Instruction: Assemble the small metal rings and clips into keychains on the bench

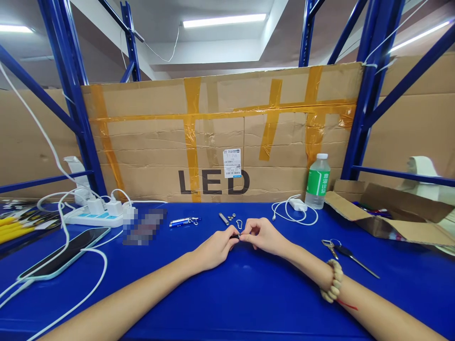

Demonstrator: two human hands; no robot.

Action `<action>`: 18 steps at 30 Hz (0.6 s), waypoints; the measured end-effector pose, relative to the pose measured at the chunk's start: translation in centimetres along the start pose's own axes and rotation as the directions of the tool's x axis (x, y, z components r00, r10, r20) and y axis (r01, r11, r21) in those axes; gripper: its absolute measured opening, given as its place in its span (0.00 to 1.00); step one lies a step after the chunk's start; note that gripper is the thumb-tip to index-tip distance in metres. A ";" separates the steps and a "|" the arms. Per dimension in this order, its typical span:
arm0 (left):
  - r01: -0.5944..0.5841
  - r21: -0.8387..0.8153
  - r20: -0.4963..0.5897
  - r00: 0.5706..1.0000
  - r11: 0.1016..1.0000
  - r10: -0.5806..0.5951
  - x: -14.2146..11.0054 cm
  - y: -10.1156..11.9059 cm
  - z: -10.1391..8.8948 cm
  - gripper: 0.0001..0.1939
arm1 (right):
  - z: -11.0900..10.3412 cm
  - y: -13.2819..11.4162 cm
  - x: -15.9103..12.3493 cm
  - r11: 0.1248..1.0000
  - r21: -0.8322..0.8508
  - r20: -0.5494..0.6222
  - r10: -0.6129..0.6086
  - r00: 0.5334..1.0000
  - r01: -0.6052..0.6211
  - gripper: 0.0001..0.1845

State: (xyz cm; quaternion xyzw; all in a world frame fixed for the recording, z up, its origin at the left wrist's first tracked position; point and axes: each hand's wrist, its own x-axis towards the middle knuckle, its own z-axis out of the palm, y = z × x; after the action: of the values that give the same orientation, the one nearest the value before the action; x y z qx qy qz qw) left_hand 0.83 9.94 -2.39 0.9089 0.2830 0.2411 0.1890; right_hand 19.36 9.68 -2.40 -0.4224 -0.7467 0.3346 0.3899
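Near the middle of the blue table, my left hand (217, 246) pinches a small dark part (235, 236) between thumb and fingers. My right hand (265, 237) meets it from the other side, its thumb and finger closed at the part's end. Both hands cover most of it, so its kind is hidden. Just beyond my fingers lie a small metal tube (223, 218), several tiny round metal pieces (232, 217) and a silver carabiner clip (239, 224). Farther left lie blue pen-shaped pieces with metal clips (185, 221).
At left are a power strip (94, 217) with cables and a phone (64, 253). At right stand a water bottle (317, 182) and an open cardboard box (387, 222); a white charger (297, 204) and a screwdriver (355, 258) lie nearby. A large carton (156, 147) closes the back.
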 end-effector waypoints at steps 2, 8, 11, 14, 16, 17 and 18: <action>-0.002 0.020 -0.004 1.000 1.000 0.002 -0.1 -0.1 0.0 0.05 | 0.1 -0.1 0.0 0.997 0.022 0.010 0.073 0.997 -0.073 0.22; -0.015 0.045 -0.013 1.000 0.999 0.016 -0.1 -0.2 0.0 0.05 | -0.1 -0.7 0.1 0.968 0.029 0.083 0.248 0.965 -0.251 0.25; -0.028 0.053 -0.031 0.999 0.998 0.029 -0.1 -0.2 0.0 0.05 | -0.4 -1.3 0.0 0.956 0.010 0.097 0.292 0.952 -0.294 0.24; -0.036 0.079 -0.063 0.997 0.996 0.041 0.0 -0.2 0.1 0.05 | -0.4 -1.7 -0.2 0.951 -0.005 0.096 0.308 0.946 -0.309 0.22; -0.028 0.108 -0.084 0.996 0.994 0.037 0.0 -0.2 0.1 0.04 | -0.4 -1.9 -0.2 0.948 0.005 0.085 0.316 0.945 -0.317 0.20; -0.020 0.126 -0.092 0.995 0.992 0.031 0.0 -0.1 0.1 0.04 | -0.3 -2.0 -0.2 0.948 0.014 0.075 0.317 0.945 -0.319 0.20; -0.011 0.143 -0.100 0.995 0.990 0.025 0.0 -0.1 0.1 0.04 | -0.3 -2.1 -0.2 0.946 0.021 0.064 0.320 0.945 -0.322 0.20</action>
State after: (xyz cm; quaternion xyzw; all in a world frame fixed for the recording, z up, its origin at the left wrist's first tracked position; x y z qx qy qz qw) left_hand 0.86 9.99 -2.48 0.9090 0.3006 0.2681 0.1068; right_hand 18.91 8.64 -0.59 -0.5222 -0.6739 0.4176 0.3144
